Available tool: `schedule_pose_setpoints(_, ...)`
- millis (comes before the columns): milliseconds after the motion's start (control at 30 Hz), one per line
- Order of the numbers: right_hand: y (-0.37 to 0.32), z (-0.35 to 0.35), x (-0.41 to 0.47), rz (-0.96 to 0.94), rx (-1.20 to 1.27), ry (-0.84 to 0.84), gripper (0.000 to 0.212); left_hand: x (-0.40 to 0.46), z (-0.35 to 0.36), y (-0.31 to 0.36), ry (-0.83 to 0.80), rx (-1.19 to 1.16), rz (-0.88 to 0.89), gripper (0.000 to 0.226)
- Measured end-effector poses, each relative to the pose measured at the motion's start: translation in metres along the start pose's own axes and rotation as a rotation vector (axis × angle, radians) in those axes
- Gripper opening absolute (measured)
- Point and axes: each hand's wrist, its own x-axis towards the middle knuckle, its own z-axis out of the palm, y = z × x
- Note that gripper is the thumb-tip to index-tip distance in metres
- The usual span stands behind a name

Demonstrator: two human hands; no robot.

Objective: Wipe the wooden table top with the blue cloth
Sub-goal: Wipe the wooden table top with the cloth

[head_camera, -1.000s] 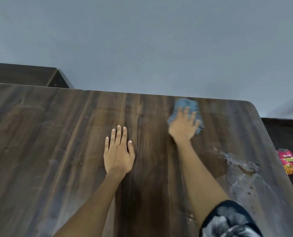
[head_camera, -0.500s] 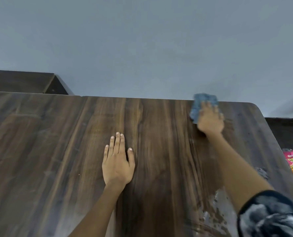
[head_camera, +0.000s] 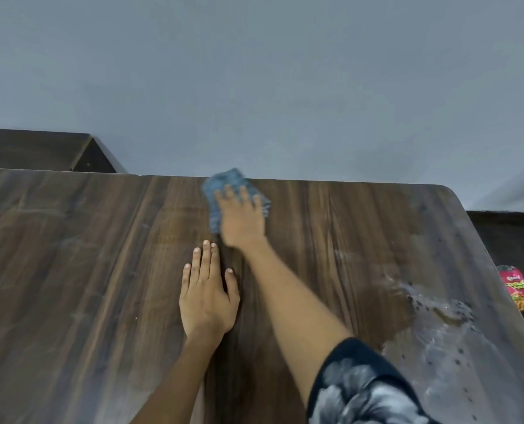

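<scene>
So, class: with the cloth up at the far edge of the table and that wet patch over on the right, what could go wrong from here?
1. The blue cloth already overhangs the far edge of the table top; the right hand pressing it could push it off.
2. The wet patch lies near the right edge, so wiping outward could send water toward the snack packet below.
3. The left hand rests flat close to the wiping path and may get bumped.

On the worktop [head_camera: 71,270], the cloth [head_camera: 224,185] lay at the far edge under the right hand [head_camera: 242,221]. The left hand [head_camera: 207,298] lay flat nearer. A snack packet [head_camera: 519,287] sat beyond the right edge.
</scene>
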Motion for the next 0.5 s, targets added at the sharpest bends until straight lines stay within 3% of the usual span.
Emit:
schedule_pose_setpoints(133,-0.035,0.011,-0.014,-0.208,0.035,-0.098,0.066,-0.001,0.000,-0.002,-0.033,0.012,0.023,0.062)
schedule_pose_setpoints(233,0.001,0.000,-0.012,-0.173,0.062,-0.082,0.053,-0.003,-0.004,0.000,0.001,-0.034,0.012,0.066)
schedule_pose_setpoints(400,0.138,-0.019,-0.056,0.364,0.077,0.197,0.054,-0.002,-0.006,-0.001,-0.012,-0.033,0.023,0.067)
schedule_pose_setpoints(500,0.205,-0.027,-0.112,0.804,0.147,0.220,0.061,-0.003,-0.006,-0.002,-0.034,-0.028,0.021,0.067)
